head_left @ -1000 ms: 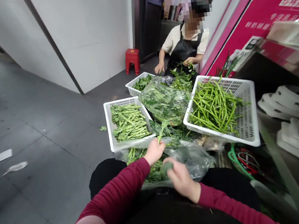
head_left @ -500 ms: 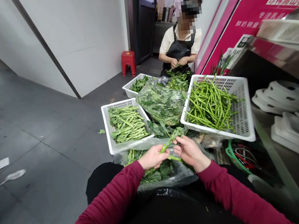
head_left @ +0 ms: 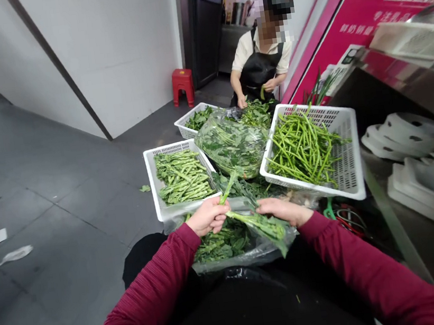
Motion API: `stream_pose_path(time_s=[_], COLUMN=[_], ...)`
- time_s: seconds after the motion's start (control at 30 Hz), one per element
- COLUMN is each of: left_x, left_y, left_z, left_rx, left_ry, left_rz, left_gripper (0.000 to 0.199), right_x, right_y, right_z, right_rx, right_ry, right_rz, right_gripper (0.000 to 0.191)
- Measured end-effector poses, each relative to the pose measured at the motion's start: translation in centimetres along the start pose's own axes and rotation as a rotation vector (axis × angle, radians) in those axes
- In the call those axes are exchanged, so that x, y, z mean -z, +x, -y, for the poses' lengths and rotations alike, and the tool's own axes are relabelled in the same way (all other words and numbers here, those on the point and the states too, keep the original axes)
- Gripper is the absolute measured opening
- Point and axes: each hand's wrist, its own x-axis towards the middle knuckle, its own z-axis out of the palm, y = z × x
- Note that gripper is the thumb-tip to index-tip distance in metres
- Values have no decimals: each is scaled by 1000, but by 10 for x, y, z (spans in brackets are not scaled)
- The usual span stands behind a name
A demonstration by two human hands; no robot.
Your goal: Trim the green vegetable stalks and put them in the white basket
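My left hand point(head_left: 208, 217) is closed around the stem ends of two leafy green stalks. One stalk point(head_left: 228, 186) points up and away, and the other point(head_left: 263, 224) slants down to the right with its budded, leafy tip. My right hand point(head_left: 281, 210) is closed at the fingertips on a dark green leaf point(head_left: 250, 193), just right of the stalks. Below both hands lies an opened clear plastic bag point(head_left: 230, 262) with more leafy greens point(head_left: 227, 241) in it. Close beyond my left hand, trimmed stalks point(head_left: 182, 175) fill a white basket point(head_left: 152, 184).
Green beans point(head_left: 303, 146) lie in a white basket point(head_left: 357, 165) at right. A bulging bag of greens point(head_left: 234, 141) sits between the baskets. Opposite, a person in a black apron point(head_left: 258, 66) handles greens. A red stool point(head_left: 183, 87) stands by the wall; white crates point(head_left: 429, 198) are at right.
My right hand has moved right, away from my left, drawing a leaf. The stalks in my left hand now spread apart. The co-worker's hands have separated.
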Motion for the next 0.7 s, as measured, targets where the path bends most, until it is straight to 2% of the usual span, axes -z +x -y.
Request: stream_pose_path(time_s=[0.1,0.17,0.23,0.3,0.43,0.53,0.6,0.7], left_x=[2,3,2,2,-1,-3,-8,-23], left_y=[2,3,4,4,2,0,-1,-2], left_z=[3,5,7,8,9,9,9,10], left_rx=[69,63,24,-31,-142,-196,-242,-276], left_ry=[-11,-58,-114,-162,-212,-242,-248,-87], left_rz=[44,75,135,216,333,352,300,184], left_gripper=[22,22,20,18,16,18,21,24], right_x=[-4,-8,-14,-25,-60,-80,-87,-99], right_y=[-13,-18,-17,-16,-15,-16,-14,-3], right_z=[2,3,0,-9,-28,-28,-23,-25], right_rx=[10,93,167,192,235,323,340,243], right_ry=[-38,-83,-67,58,504,784,903,985], right_rz=[163,313,394,403,470,440,328,117], right_gripper=[29,29,28,34,46,48,42,32])
